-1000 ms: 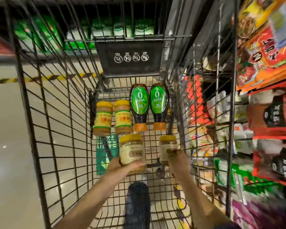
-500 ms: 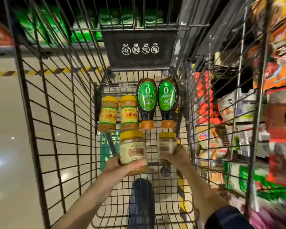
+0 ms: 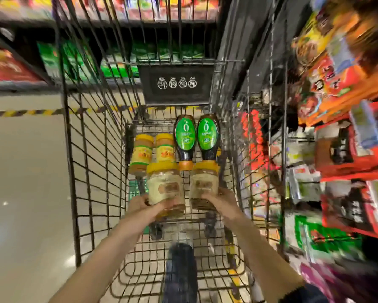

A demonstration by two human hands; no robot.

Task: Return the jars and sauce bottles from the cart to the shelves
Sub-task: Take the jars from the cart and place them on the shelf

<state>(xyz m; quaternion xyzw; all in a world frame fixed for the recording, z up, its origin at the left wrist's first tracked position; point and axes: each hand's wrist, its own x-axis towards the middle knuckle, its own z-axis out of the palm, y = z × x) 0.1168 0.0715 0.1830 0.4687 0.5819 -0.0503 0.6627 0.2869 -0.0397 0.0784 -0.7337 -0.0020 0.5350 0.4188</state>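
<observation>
A: What's the biggest thing in view?

B: The wire shopping cart (image 3: 92,149), seen from above, with a pale shop floor (image 3: 24,171) to its left and a yellow-and-black striped line (image 3: 26,112) across that floor. Blurred shelves of packaged goods (image 3: 341,132) run along the right, and more shelves (image 3: 15,68) stand beyond the cart's far end. A black panel with four round white symbols (image 3: 176,84) hangs at that far end.

A: And inside the basket?

B: Two dark sauce bottles with green oval labels (image 3: 185,138) and (image 3: 207,136) lie side by side at the far end, orange caps pointing toward the person. Just left of them lie two smaller yellow-lidded jars (image 3: 140,154) and (image 3: 165,149), also side by side.

A: The hands?

B: Both reach into the cart on bare forearms. The left hand (image 3: 143,204) is closed around the lower part of a large yellow-lidded jar with a pale label (image 3: 165,189); the thumb crosses its front. The right hand (image 3: 219,202) is wrapped around the lower right side of a matching jar (image 3: 203,184), fingers curled behind it.

A: Lifted, or resting on the wire?

B: I cannot tell. The two jars are held upright near each other, lids toward the bottles, and the right jar's lid overlaps the cap end of the right-hand bottle.
</observation>
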